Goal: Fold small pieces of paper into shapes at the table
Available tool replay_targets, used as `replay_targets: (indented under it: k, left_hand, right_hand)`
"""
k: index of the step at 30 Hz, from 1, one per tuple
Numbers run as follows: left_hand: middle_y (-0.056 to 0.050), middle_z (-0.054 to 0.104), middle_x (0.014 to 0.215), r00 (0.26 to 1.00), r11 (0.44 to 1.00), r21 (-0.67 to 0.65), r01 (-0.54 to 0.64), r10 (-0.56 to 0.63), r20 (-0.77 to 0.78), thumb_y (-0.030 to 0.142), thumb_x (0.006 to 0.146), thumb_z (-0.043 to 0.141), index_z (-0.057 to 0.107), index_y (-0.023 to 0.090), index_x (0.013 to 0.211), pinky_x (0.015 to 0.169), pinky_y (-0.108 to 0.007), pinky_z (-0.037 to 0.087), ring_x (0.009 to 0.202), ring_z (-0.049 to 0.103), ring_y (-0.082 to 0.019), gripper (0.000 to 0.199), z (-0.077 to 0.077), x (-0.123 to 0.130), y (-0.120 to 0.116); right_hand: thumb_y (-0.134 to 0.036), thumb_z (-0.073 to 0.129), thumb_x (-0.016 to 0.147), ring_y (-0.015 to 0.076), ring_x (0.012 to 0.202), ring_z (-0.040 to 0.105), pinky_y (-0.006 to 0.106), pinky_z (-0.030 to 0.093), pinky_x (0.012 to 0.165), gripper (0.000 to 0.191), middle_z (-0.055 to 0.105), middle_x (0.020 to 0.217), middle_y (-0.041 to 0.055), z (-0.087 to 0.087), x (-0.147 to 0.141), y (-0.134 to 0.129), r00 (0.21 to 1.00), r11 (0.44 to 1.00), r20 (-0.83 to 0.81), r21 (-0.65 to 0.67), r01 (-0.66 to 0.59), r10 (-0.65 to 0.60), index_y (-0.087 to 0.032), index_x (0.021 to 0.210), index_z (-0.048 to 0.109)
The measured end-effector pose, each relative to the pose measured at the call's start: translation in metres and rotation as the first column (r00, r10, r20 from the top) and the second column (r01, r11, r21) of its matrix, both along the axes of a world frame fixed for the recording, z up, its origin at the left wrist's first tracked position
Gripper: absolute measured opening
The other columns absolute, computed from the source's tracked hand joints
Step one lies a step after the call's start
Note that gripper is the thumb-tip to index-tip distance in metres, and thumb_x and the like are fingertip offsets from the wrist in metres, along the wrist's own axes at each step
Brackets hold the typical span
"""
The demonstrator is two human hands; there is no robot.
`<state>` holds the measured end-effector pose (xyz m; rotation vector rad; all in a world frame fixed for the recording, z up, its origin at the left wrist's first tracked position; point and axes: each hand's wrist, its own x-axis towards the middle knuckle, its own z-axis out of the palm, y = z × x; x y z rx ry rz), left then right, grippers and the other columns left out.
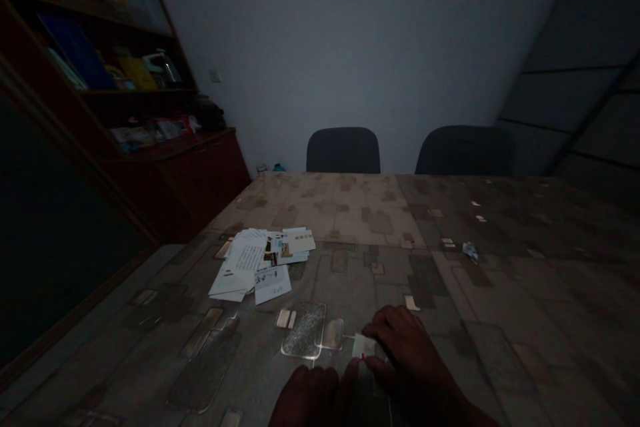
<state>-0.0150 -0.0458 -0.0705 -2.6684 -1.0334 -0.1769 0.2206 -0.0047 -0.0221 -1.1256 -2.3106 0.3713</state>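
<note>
Paper (364,345), likely light and easily creased, suits edge holding; left hand (316,392) and right hand (407,350) touch it, each grip's closure indiscernible.

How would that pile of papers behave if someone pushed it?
The pile of papers would probably slide apart, since its pieces overlap at different angles. It seems unlikely to roll or tip, lying low and flat. The pieces are probably light, as they look thin.

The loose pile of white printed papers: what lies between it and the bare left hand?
The head view shows brown tabletop patterned with rounded rectangles between the white papers and left hand.
</note>
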Motion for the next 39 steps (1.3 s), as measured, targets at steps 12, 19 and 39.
replay_targets:
  k: [12, 19, 39]
  left_hand:
    - [0.004, 0.062, 0.066, 0.972, 0.979, -0.194, 0.055, -0.008, 0.233, 0.023, 0.087, 0.057, 0.058, 0.025, 0.107, 0.047, -0.024, 0.035, 0.049, 0.051, -0.014, 0.02, 0.022, 0.0, 0.009]
    - [-0.002, 0.062, 0.08, 0.622, 0.726, -0.678, 0.115, 0.48, 0.619, 0.023, 0.081, 0.062, 0.068, 0.019, 0.091, 0.059, -0.022, 0.039, 0.066, 0.056, -0.015, 0.012, 0.096, 0.013, 0.032]
    - [0.001, 0.06, 0.048, -0.047, 0.474, -0.761, 0.443, 0.86, 0.508, 0.052, 0.062, 0.082, 0.059, 0.015, 0.06, 0.045, -0.019, 0.039, 0.041, 0.048, -0.008, 0.043, 0.101, 0.042, 0.033]
  right_hand:
    - [-0.01, 0.052, 0.085, 0.0197, 0.084, 0.056, 0.032, 0.04, 0.076, 0.012, 0.061, 0.085, 0.0015, 0.018, -0.013, -0.001, 0.973, 0.964, -0.219, -0.267, 0.009, -0.07, -0.021, 0.087, 0.057]
    - [-0.016, 0.046, 0.09, 0.0179, 0.082, 0.06, 0.028, 0.042, 0.071, 0.015, 0.064, 0.088, 0.0037, 0.049, -0.01, 0.01, 0.958, 0.959, -0.282, -0.252, -0.127, 0.053, -0.019, 0.092, 0.06]
    - [-0.032, 0.06, 0.076, 0.0131, 0.058, 0.049, 0.023, 0.037, 0.056, 0.015, 0.052, 0.06, -0.0035, 0.067, -0.035, -0.002, 0.805, 0.844, -0.5, -0.536, 0.003, -0.321, -0.019, 0.071, 0.055]
